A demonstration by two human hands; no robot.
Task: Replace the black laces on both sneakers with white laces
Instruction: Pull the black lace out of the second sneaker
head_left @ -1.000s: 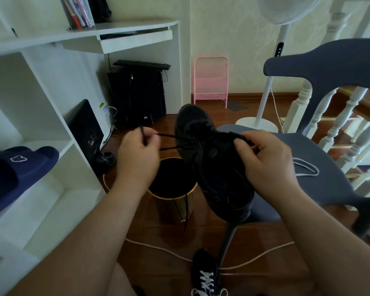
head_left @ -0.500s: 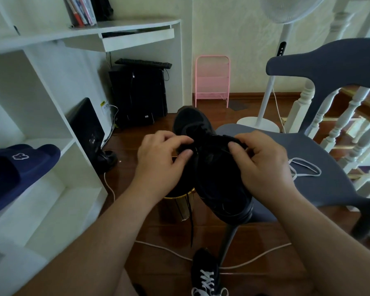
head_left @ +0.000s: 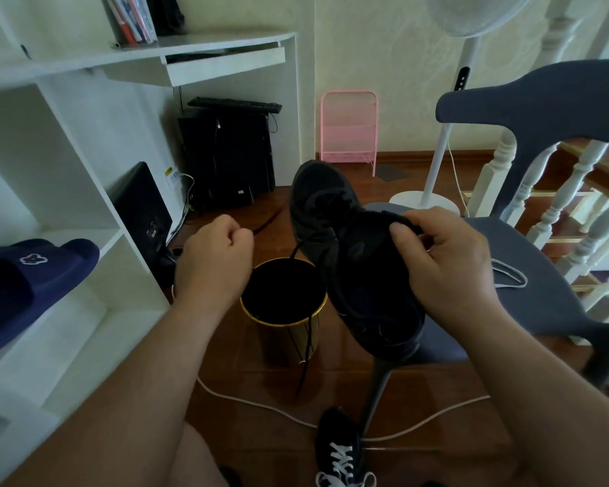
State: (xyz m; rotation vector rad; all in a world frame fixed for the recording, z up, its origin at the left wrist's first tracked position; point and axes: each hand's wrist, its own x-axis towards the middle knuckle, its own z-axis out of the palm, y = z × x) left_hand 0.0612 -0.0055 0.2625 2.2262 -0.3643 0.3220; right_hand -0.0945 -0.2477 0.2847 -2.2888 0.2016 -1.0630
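With our right hand (head_left: 447, 261) gripping the sneaker (head_left: 352, 261), our left hand (head_left: 213, 256), fisted on the black lace (head_left: 305, 246), should draw it straight out, eyelet by eyelet.

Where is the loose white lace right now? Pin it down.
In the head view the white lace lies on the blue-grey chair seat at the right, just beyond the right hand holding the black sneaker.

Black sneaker (head_left: 352, 261) aloft, black lace (head_left: 305, 328) dangling
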